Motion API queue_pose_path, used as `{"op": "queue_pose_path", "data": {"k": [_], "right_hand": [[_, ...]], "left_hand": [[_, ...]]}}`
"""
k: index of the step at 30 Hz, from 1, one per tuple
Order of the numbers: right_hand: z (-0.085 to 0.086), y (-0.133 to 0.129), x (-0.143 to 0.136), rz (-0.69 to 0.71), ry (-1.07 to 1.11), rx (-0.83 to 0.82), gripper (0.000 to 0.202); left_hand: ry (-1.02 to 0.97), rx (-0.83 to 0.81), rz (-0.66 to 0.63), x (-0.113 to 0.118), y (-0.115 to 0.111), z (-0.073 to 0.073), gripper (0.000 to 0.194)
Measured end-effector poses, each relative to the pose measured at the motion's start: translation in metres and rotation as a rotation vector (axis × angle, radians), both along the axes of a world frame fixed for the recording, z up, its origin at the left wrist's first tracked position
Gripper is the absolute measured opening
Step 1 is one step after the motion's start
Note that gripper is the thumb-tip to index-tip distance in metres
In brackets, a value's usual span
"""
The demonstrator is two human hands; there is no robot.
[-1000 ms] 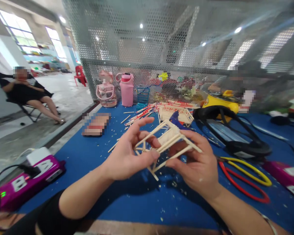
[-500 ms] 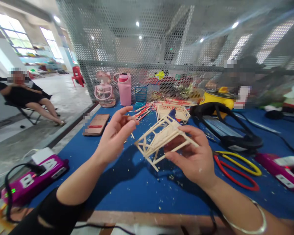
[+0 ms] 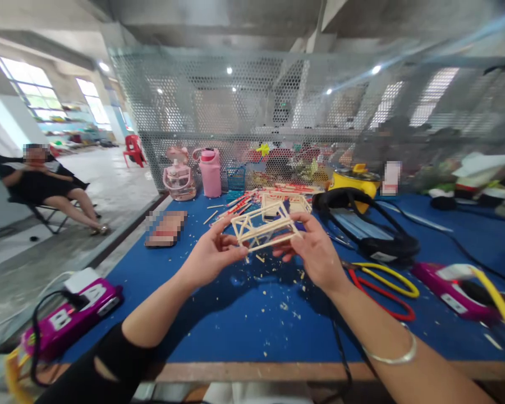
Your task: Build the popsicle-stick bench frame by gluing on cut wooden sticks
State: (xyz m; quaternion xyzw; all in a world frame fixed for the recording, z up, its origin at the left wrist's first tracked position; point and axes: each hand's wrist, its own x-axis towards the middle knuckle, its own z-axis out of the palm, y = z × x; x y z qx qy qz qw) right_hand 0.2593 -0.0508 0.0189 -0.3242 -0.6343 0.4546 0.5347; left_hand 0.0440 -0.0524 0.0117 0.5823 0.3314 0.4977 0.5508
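A small frame of thin wooden sticks (image 3: 264, 229), braced with crossed pieces, is held up over the blue table. My left hand (image 3: 210, 249) grips its left end between thumb and fingers. At the right end, my right hand (image 3: 315, 252) is closed on the frame's corner, thumb in front. Just behind the frame lies a second stick structure (image 3: 305, 206), partly hidden by the first. Loose sticks with red parts (image 3: 242, 203) are heaped beside it.
Scissors with red and yellow handles (image 3: 387, 280) lie right of my right hand, near a black-strapped visor (image 3: 370, 227). A phone (image 3: 168, 227), a pink bottle (image 3: 210, 174) and purple power strips (image 3: 71, 317) also sit on the blue tabletop (image 3: 235, 336). A person (image 3: 46, 179) sits at left.
My left hand has moved right and closed on the frame's left end. The frame has turned to lie more level. The camera view has tilted up.
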Motion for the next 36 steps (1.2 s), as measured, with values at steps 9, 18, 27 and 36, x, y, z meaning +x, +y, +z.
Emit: {"op": "queue_pose_path", "data": {"k": [9, 18, 27, 36], "right_hand": [[-0.011, 0.020, 0.011, -0.264, -0.593, 0.267, 0.023], [-0.018, 0.027, 0.013, -0.217, -0.702, 0.230, 0.022], [-0.023, 0.030, 0.004, -0.183, -0.669, 0.145, 0.022], [-0.013, 0.027, 0.015, -0.085, -1.029, 0.137, 0.031]], "left_hand": [[0.412, 0.218, 0.126, -0.018, 0.009, -0.012, 0.070], [0.478, 0.256, 0.147, -0.017, 0.010, -0.027, 0.062], [0.499, 0.282, 0.244, -0.025, 0.016, -0.023, 0.071], [0.803, 0.359, 0.374, -0.043, 0.010, -0.023, 0.058]]}}
